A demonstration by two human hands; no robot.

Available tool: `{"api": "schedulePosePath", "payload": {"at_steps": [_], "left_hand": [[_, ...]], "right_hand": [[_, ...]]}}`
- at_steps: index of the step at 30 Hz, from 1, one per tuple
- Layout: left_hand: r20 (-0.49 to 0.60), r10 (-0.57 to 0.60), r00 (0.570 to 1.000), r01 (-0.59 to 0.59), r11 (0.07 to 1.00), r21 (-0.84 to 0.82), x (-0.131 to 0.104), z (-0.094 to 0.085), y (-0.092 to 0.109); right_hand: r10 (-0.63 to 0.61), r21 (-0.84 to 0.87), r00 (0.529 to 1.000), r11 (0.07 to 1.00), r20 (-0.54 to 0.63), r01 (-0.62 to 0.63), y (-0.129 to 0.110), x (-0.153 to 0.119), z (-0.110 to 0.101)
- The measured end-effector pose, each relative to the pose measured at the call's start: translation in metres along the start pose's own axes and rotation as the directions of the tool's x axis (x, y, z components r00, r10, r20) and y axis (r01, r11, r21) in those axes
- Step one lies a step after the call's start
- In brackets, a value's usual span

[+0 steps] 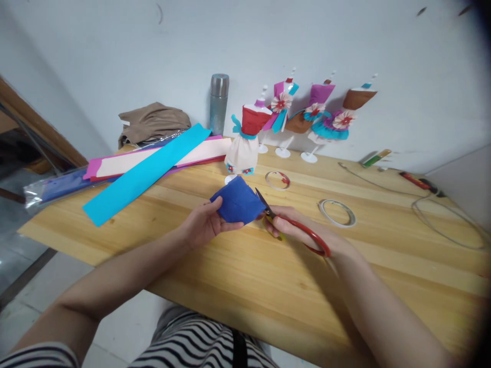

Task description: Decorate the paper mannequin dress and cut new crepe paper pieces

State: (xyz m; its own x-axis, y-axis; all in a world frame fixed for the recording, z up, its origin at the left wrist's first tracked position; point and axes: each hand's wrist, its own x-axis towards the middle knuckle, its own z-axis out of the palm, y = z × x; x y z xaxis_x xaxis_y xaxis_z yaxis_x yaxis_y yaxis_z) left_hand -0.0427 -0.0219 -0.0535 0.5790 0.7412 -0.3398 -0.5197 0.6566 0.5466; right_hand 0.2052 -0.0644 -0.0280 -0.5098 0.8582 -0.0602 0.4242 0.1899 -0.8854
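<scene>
Close together, both hands (202, 223), blue sheet (240, 201) in left (207, 221), scissors (269, 210) in right (284, 226)

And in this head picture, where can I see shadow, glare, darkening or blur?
Head view: shadow on the table beside the right forearm; head view: glare on the clear plastic bag; head view: right edge fades to black and looks soft, while the blue piece and scissors look sharper.
</scene>
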Motion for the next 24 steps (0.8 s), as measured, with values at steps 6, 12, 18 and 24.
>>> {"api": "schedulePosePath", "payload": {"at_steps": [6,12,18,24], "left_hand": [[0.022,-0.036,0.999,0.036,0.999,0.004,0.001,-0.002,-0.002],[0.045,-0.054,0.998,0.053,0.998,0.02,0.001,-0.005,-0.004],[0.057,-0.061,0.997,0.06,0.998,0.01,0.002,-0.006,-0.005],[0.054,-0.057,0.997,0.058,0.998,-0.01,0.002,-0.006,-0.005]], "right_hand": [[-0.007,0.111,1.0,0.994,0.026,0.004,-0.002,0.002,0.004],[-0.007,0.139,1.0,0.99,0.006,0.006,-0.001,-0.001,0.005],[0.079,0.14,0.997,0.987,-0.02,-0.075,0.008,0.0,0.007],[0.15,0.159,0.988,0.977,-0.042,-0.142,0.007,0.001,0.011]]}}
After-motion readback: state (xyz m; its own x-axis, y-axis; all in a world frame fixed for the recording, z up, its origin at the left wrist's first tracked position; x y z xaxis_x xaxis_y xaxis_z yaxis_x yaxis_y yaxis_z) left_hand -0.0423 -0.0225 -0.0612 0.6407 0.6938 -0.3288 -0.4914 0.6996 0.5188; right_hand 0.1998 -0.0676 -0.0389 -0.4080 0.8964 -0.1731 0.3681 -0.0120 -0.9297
